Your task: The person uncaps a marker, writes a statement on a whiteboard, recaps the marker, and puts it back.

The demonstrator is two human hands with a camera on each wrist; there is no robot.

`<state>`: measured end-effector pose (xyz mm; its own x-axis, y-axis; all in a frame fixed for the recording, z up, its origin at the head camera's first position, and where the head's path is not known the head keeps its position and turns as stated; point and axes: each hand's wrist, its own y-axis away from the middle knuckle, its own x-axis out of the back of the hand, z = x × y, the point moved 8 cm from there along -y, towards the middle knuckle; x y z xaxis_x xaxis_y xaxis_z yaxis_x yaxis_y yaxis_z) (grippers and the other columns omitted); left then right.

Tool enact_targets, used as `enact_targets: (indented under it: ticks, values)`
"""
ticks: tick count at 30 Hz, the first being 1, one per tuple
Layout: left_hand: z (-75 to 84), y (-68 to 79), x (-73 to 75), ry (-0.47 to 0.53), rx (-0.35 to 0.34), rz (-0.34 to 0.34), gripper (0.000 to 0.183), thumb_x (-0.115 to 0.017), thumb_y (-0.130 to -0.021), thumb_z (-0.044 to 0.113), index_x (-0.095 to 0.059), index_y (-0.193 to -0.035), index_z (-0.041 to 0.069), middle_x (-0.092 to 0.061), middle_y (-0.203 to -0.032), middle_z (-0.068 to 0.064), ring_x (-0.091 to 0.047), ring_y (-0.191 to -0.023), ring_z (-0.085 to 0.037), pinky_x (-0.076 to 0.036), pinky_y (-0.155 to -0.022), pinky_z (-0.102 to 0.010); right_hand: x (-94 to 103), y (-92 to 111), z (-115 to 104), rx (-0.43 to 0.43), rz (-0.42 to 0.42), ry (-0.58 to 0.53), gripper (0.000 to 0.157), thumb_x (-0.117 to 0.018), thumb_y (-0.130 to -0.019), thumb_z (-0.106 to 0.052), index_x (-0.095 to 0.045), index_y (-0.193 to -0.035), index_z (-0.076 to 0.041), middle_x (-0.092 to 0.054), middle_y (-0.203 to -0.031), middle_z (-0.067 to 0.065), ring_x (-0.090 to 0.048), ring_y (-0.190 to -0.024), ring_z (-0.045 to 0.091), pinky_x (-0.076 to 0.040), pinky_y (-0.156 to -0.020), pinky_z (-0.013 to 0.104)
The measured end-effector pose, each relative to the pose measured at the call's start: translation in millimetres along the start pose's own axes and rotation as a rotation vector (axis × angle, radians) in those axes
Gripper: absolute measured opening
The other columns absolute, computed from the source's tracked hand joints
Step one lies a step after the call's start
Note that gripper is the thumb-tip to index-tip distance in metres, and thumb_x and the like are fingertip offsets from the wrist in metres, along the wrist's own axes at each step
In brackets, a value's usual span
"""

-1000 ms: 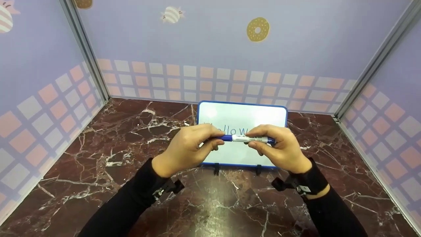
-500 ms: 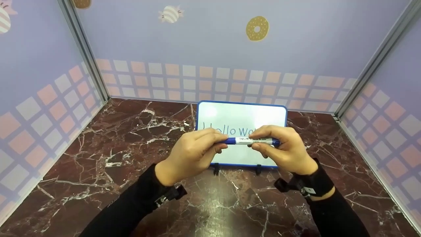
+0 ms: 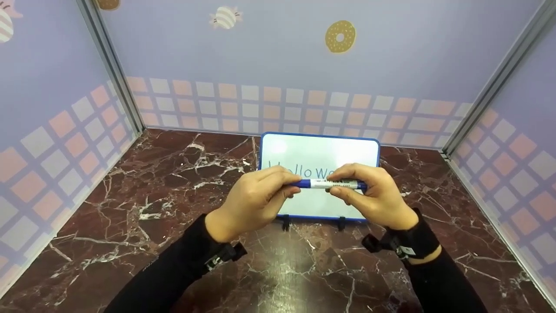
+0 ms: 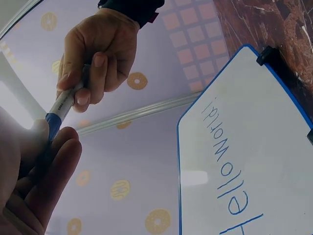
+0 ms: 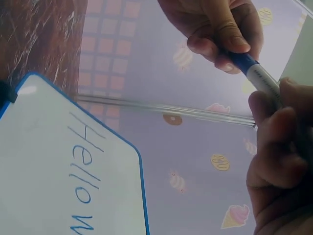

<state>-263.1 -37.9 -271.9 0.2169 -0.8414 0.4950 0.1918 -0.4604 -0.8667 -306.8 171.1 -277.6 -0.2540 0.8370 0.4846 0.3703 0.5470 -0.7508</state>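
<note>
A whiteboard marker (image 3: 320, 184) with a white barrel and blue cap lies level between my two hands, in front of the board. My left hand (image 3: 254, 198) pinches the blue cap between thumb and fingers. Around the other end of the barrel, my right hand (image 3: 373, 195) grips with thumb and fingers. The cap (image 5: 243, 61) sits against the barrel in the right wrist view. Behind the hands stands a blue-framed whiteboard (image 3: 304, 150), and "Hello World!" in blue writing (image 4: 225, 161) reads in full across the wrist views. In the head view the hands cover part of it.
The whiteboard rests on small black feet (image 3: 342, 224) on a dark red marbled table (image 3: 195, 174). Purple walls with pink and white checks (image 3: 295, 106) enclose the table at the back and both sides, joined by metal corner posts (image 3: 108, 56).
Both hands and the marker have shifted slightly to the right and down since a second ago, then a little up. Both grips on the marker stay the same.
</note>
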Motion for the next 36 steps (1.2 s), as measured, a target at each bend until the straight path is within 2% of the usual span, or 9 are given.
enact_targets:
  ticks: [3,5,10,12,15,20,25,31,36]
  values:
    - [-4.6,-1.0,0.7,-0.010,0.028,-0.018,0.012,-0.077,-0.104,-0.001,-0.074,-0.115,-0.003,-0.077,-0.102,-0.009,-0.067,-0.077,-0.016,-0.059,-0.069,-0.022,-0.4,-2,-2,0.063,0.013,0.106,0.023,-0.082,-0.099,0.004,-0.078,-0.121,0.001,-0.079,-0.106,0.012,-0.070,-0.082,0.017,-0.059,-0.077,0.020]
    - [-8.5,-0.3,0.7,-0.028,0.042,-0.029,0.012,-0.077,-0.104,0.001,-0.074,-0.116,-0.002,-0.077,-0.105,-0.009,-0.068,-0.080,-0.017,-0.061,-0.074,-0.025,-1.5,-3,-3,0.111,0.023,0.195,0.022,-0.082,-0.100,0.000,-0.078,-0.122,0.001,-0.080,-0.108,0.012,-0.070,-0.086,0.019,-0.057,-0.082,0.021]
    - [-20.7,4.9,-0.1,-0.113,0.055,-0.043,0.013,-0.080,-0.103,0.006,-0.076,-0.115,0.002,-0.079,-0.108,-0.006,-0.073,-0.086,-0.017,-0.064,-0.077,-0.029,-4.8,-2,-2,0.209,0.056,0.447,0.022,-0.081,-0.106,-0.021,-0.079,-0.118,-0.002,-0.078,-0.103,0.008,-0.070,-0.080,0.019,-0.057,-0.070,0.028]
    - [-25.6,7.5,-1.3,-0.159,0.058,-0.051,0.013,-0.081,-0.103,0.008,-0.077,-0.114,0.004,-0.079,-0.108,-0.004,-0.075,-0.088,-0.016,-0.065,-0.076,-0.030,-5.8,-1,-1,0.233,0.062,0.537,0.022,-0.083,-0.105,-0.023,-0.081,-0.115,-0.004,-0.075,-0.101,0.008,-0.069,-0.078,0.020,-0.056,-0.064,0.032]
    - [-32.6,10.6,-2.9,-0.210,0.064,-0.061,0.013,-0.082,-0.102,0.011,-0.077,-0.113,0.006,-0.079,-0.110,-0.003,-0.076,-0.090,-0.017,-0.065,-0.073,-0.030,-6.2,0,3,0.236,0.057,0.636,0.019,-0.085,-0.103,-0.022,-0.082,-0.113,-0.006,-0.069,-0.099,0.008,-0.061,-0.075,0.021,-0.049,-0.059,0.034]
    - [-43.6,14.7,-2.4,-0.245,0.093,-0.071,0.016,-0.081,-0.103,0.014,-0.078,-0.117,0.007,-0.079,-0.113,-0.003,-0.076,-0.093,-0.018,-0.064,-0.068,-0.032,-1.4,3,12,0.184,0.049,0.695,0.020,-0.084,-0.104,-0.022,-0.083,-0.115,-0.006,-0.062,-0.096,0.010,-0.053,-0.075,0.021,-0.042,-0.060,0.034]
    - [-53.5,18.3,-0.4,-0.287,0.108,-0.081,0.018,-0.080,-0.104,0.016,-0.077,-0.120,0.006,-0.080,-0.116,-0.004,-0.077,-0.099,-0.020,-0.065,-0.071,-0.033,7.4,5,19,0.151,0.055,0.727,0.020,-0.086,-0.102,-0.020,-0.082,-0.115,-0.006,-0.061,-0.095,0.011,-0.052,-0.076,0.022,-0.041,-0.061,0.035]
    - [-69.1,24.4,3.6,-0.358,0.132,-0.100,0.019,-0.078,-0.104,0.017,-0.077,-0.119,0.006,-0.080,-0.116,-0.005,-0.077,-0.102,-0.022,-0.065,-0.068,-0.035,21.7,7,30,0.102,0.070,0.778,0.021,-0.088,-0.097,-0.015,-0.082,-0.113,-0.004,-0.062,-0.096,0.012,-0.055,-0.076,0.023,-0.045,-0.060,0.037]
    - [-84.9,31.1,10.0,-0.403,0.189,-0.125,0.018,-0.076,-0.105,0.018,-0.077,-0.120,0.006,-0.079,-0.118,-0.005,-0.076,-0.101,-0.023,-0.066,-0.072,-0.036,36.5,10,41,0.068,0.105,0.808,0.020,-0.088,-0.097,-0.015,-0.081,-0.112,-0.004,-0.062,-0.095,0.011,-0.055,-0.076,0.023,-0.043,-0.059,0.038]
